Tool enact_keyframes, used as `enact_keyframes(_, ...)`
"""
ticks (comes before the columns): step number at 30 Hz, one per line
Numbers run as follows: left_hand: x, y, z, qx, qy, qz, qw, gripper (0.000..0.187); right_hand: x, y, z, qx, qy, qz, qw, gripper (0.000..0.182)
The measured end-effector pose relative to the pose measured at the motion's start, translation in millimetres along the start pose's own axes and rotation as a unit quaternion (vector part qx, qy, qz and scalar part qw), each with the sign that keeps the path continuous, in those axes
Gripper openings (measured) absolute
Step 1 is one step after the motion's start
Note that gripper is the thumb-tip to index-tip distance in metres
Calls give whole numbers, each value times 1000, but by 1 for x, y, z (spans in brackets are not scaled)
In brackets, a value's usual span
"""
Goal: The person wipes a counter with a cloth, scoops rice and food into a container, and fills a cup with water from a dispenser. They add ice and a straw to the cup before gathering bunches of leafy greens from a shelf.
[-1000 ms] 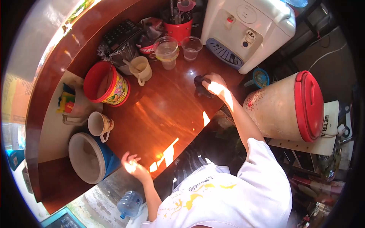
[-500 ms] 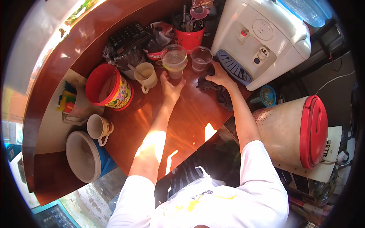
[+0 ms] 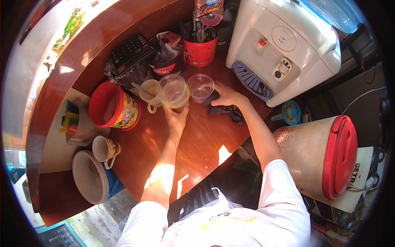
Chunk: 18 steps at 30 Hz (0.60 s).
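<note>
My left hand [image 3: 176, 118] is closed around the lower part of a clear plastic cup [image 3: 173, 91], slightly blurred, with a yellow-green patch on its side. To its right is another clear plastic cup [image 3: 200, 88], smaller. My right hand [image 3: 227, 97] curves around this cup's right side, fingers behind and thumb in front, and appears to grip it. A crumpled dark cloth [image 3: 234, 114] lies under and beside my right hand on the brown table [image 3: 193, 140]. A beige mug [image 3: 149, 93] with a spoon stands left of the larger cup.
A white water dispenser [image 3: 284, 49] stands at the back right. Behind the cups are a red bucket of utensils [image 3: 200, 52] and a calculator [image 3: 131, 51]. At left are a red-and-yellow tub [image 3: 125, 111], a patterned mug [image 3: 105, 149] and a blue-and-white container [image 3: 108, 181]. A red-lidded cooler [image 3: 306, 152] is at right.
Both cups have moved nearer to me and leftward with my hands. My right hand has shifted from the cloth to the smaller cup's side. The view has shifted slightly.
</note>
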State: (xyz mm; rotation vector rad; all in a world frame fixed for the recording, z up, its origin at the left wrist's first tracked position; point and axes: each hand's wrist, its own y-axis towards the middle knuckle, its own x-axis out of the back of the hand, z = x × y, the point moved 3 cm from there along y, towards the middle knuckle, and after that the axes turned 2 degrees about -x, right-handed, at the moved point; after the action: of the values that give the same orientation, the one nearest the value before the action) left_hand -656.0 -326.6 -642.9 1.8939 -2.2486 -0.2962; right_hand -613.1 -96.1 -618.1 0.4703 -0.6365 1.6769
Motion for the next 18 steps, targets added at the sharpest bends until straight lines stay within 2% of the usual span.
enact_keyframes(4, 36, -35, -4, 15, 44, -33, 998, 71, -23, -4, 23, 28, -62, 48, 997, 77)
enact_keyframes(5, 44, -43, -4, 19, 56, -45, 997, 71, -29, -6, 28, 23, -25, 71, 997, 76)
enact_keyframes(8, 62, -67, -28, 22, 95, -71, 993, 68, -38, -14, 43, 40, -38, 139, 989, 76)
enact_keyframes(9, 68, -72, -32, 33, 112, -71, 991, 67, -38, -18, 43, 48, -53, 110, 991, 67)
enact_keyframes(12, 80, -82, -44, 60, 99, -71, 991, 53, -3, -23, 39, -20, 8, 149, 989, 55)
enact_keyframes(14, 87, -86, -50, 78, 68, -75, 992, 45, 31, -15, 41, 36, -23, 4, 999, 44)
enact_keyframes(17, 91, -85, -56, 92, 37, -88, 991, 38, 52, 21, 54, 166, -32, -162, 972, 40)
enact_keyframes(18, 90, -84, -58, 91, 38, -92, 991, 36, 44, 35, 67, 207, -72, -168, 961, 39)
